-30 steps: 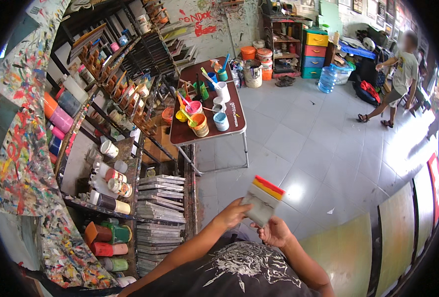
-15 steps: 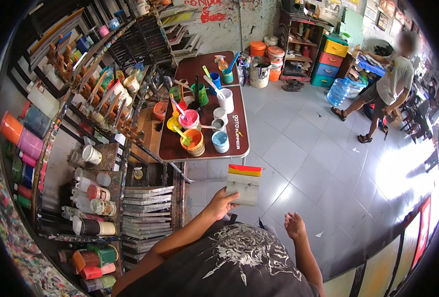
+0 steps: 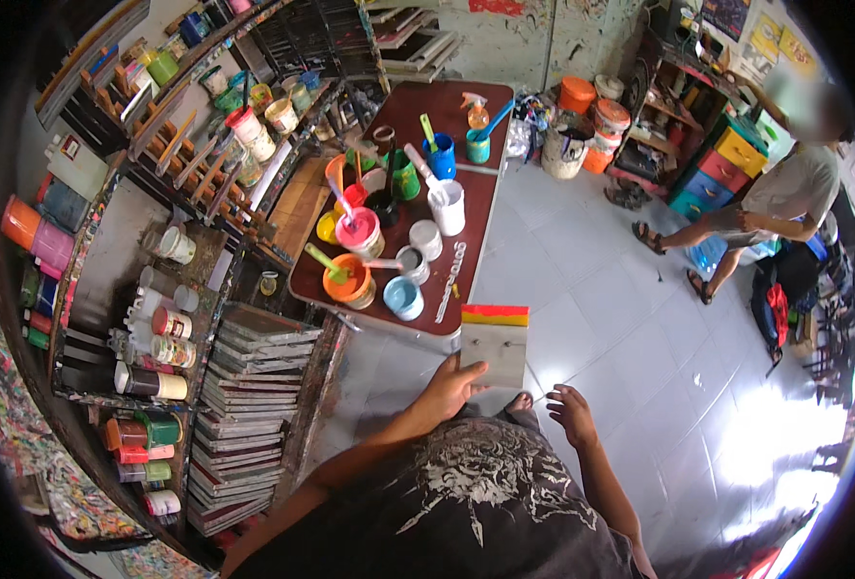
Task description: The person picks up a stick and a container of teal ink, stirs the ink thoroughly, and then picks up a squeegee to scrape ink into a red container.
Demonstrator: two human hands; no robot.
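Note:
My left hand (image 3: 448,388) grips the lower left edge of a flat, pale grey squeegee (image 3: 494,352) in front of my body. Its far edge carries a red and yellow strip, and two small bolts show across its face. My right hand (image 3: 570,415) hangs in the air right of the squeegee, empty, its fingers apart and slightly bent. Beyond the squeegee, at the near end of a dark red table (image 3: 466,259), stand an orange paint tub (image 3: 355,292) with a green-handled tool, a pink paint tub (image 3: 362,239) and a light blue paint cup (image 3: 403,301).
More cups and a spray bottle (image 3: 475,111) stand farther along the table. On my left, a rack (image 3: 217,289) holds paint containers above stacked printing frames (image 3: 244,415). Buckets (image 3: 567,145) and colored drawers (image 3: 721,172) line the back. Another person (image 3: 784,203) stands at far right.
The view has turned, so the table and rack sit differently in it. The squeegee stays in my left hand. My right hand remains empty. The other person's arm is now raised toward the shelves.

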